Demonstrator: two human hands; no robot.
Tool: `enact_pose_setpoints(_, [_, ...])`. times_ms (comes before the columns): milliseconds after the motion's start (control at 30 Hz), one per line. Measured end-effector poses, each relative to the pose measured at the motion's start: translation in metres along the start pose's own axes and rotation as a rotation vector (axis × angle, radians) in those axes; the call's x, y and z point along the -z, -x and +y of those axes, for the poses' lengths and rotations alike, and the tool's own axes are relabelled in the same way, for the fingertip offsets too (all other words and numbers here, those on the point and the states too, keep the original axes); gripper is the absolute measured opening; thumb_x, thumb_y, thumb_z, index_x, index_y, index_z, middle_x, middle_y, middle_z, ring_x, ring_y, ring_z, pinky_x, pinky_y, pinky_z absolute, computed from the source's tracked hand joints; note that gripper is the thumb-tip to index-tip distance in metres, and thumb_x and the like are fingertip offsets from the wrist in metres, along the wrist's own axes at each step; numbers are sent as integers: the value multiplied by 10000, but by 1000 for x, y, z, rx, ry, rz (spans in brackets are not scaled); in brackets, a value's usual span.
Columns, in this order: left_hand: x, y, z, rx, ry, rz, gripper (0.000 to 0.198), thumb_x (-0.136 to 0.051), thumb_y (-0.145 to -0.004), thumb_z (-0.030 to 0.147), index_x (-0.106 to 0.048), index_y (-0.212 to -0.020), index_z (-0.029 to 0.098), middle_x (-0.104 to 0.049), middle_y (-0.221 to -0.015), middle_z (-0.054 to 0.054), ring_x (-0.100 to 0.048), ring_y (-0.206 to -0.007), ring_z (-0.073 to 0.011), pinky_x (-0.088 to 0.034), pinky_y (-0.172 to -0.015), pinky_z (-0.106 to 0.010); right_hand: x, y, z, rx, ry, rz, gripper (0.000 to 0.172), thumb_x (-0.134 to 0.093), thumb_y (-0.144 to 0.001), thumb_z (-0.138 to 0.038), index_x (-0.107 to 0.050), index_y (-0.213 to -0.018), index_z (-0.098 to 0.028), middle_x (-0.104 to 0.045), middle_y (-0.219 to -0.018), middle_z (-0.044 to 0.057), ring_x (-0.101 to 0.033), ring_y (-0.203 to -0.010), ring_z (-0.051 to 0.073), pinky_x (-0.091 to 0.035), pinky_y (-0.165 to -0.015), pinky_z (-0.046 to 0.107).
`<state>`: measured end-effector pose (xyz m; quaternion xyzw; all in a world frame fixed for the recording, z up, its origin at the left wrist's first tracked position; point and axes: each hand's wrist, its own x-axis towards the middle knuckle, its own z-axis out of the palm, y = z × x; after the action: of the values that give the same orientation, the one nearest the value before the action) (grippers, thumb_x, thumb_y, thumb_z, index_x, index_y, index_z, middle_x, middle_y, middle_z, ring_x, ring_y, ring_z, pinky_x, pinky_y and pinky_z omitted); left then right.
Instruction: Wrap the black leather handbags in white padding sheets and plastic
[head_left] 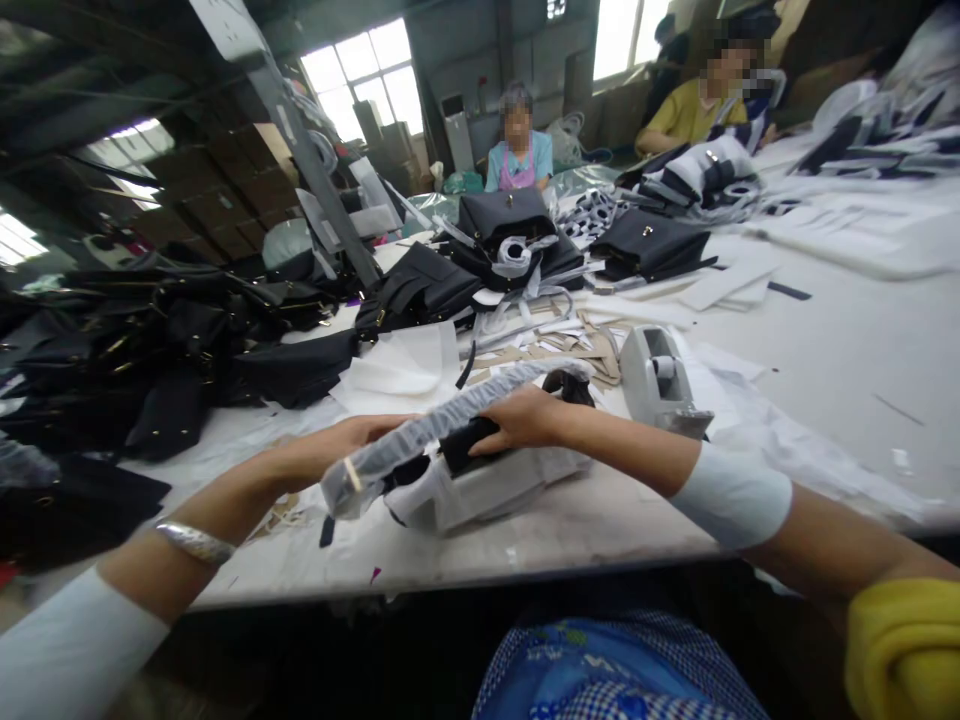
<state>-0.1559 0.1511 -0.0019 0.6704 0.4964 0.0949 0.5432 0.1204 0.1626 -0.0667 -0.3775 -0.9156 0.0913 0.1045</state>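
In front of me on the table lies a black handbag partly covered in white wrapping paper. A long strap or handle wrapped in clear plastic arches over it. My right hand reaches under this wrapped strap and grips the black upper part of the bag, thumb and fingers bent against it. At the bag's far left side is my left hand, its fingers hidden behind the wrapped strap, so their hold does not show.
A grey tape dispenser stands right of the bag. Paper scraps and white sheets lie behind it. Black bags pile up at the back and left, near a slanted metal post. Two people sit across the table.
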Motion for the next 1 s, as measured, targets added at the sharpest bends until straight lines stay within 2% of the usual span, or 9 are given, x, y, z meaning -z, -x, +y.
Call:
enact_pose_setpoints(167, [-2,9,-36,-64,187,410,545,-640,-804,574,-655,-1131,138,-694,-1158,-186,-663,-1068,-341,-532,-903,-454,8,4,-5,-47,-47,-50,361,-622,-841,-541,-671,-1059,-258,-733,-929,33,-668,-831,238,-393,-616,269])
enact_pose_setpoints(300, [-47,33,-75,-223,276,762,602,-390,-923,634,-520,-1264,156,-538,-1396,-163,-516,-1285,-287,-405,-1078,-451,3,11,-12,64,-96,42,479,-650,-845,-404,-558,-1288,-251,-658,-1229,74,-632,-1046,262,-473,-805,341])
enact_pose_setpoints(367, [-79,36,-96,-341,303,788,776,-445,-854,725,-380,-1405,182,-400,-1508,-176,-412,-1372,-304,-372,-1109,-460,0,12,-17,177,-90,74,580,-630,-851,-268,-448,-1402,-265,-499,-1443,88,-546,-1211,262,-456,-922,379])
enact_pose_setpoints(433, [-107,30,-111,-302,264,789,1072,-665,-663,761,-256,-1485,208,-334,-1542,-201,-363,-1394,-359,-343,-1122,-502,0,11,-23,246,-50,61,598,-600,-848,-189,-428,-1414,-272,-422,-1505,83,-508,-1257,260,-450,-953,398])
enact_pose_setpoints(533, [-131,13,-117,-237,136,940,969,-800,-624,603,-395,-1413,214,-525,-1403,-172,-465,-1318,-380,-395,-1077,-538,5,9,-35,275,35,12,508,-610,-860,-226,-490,-1352,-266,-507,-1426,84,-567,-1164,258,-478,-889,382])
enact_pose_setpoints(633, [-138,1,-109,-251,123,1037,683,-791,-677,527,-566,-1233,202,-681,-1142,-112,-635,-1106,-341,-512,-950,-494,10,9,-50,246,122,-50,403,-607,-879,-285,-544,-1277,-274,-641,-1244,72,-646,-986,243,-484,-715,313])
enact_pose_setpoints(733, [-141,-1,-104,-282,139,1052,570,-815,-664,487,-640,-1118,192,-702,-1058,-99,-661,-1041,-322,-514,-948,-474,11,11,-66,126,176,-135,299,-574,-895,-303,-594,-1192,-274,-730,-966,50,-681,-757,224,-380,-526,254])
enact_pose_setpoints(833, [-145,-1,-108,-294,163,1058,595,-828,-656,466,-639,-1152,196,-698,-1080,-101,-652,-1069,-326,-503,-970,-480,7,11,-76,36,214,-166,282,-552,-895,-262,-622,-1167,-274,-740,-830,49,-683,-681,220,-331,-498,248])
enact_pose_setpoints(1000, [-145,-2,-112,-343,232,1060,837,-846,-640,456,-497,-1362,216,-624,-1269,-130,-568,-1214,-345,-452,-1037,-502,-7,11,-76,32,152,-107,237,-557,-872,-182,-675,-1073,-228,-751,-862,65,-706,-756,228,-466,-612,280])
